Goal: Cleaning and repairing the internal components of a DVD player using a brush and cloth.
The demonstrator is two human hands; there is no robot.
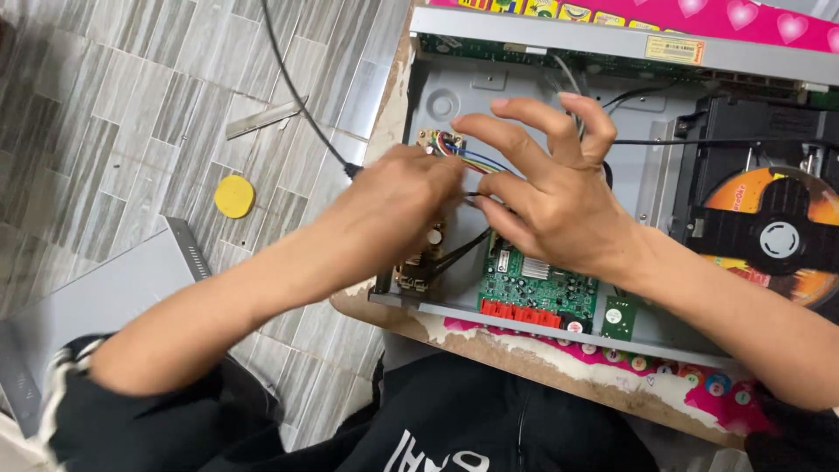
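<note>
Centre frame: left hand (406, 188) and right hand (551, 188) meet over the open player (454, 96). Left fingers pinched narrow on the coloured wires (468, 156), apparently steadying them. Right thumb and forefinger nip there too, other fingers fanned wide. Green board (533, 288) just below; disc (743, 197) at right.

Yellow disc (234, 196), grey cover (96, 301) on floor

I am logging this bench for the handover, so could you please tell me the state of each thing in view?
Grey metal disc player chassis: lid off, boards exposed.
Orange disc: seated in the black drive under its clamp.
Green circuit board: mounted in the chassis.
Coloured wire bundle: attached to the small brown board.
Left hand: fingertips pinched at the wires.
Right hand: fingers spread, thumb and forefinger meeting the left.
Yellow round cap: loose on the tiled floor.
</note>
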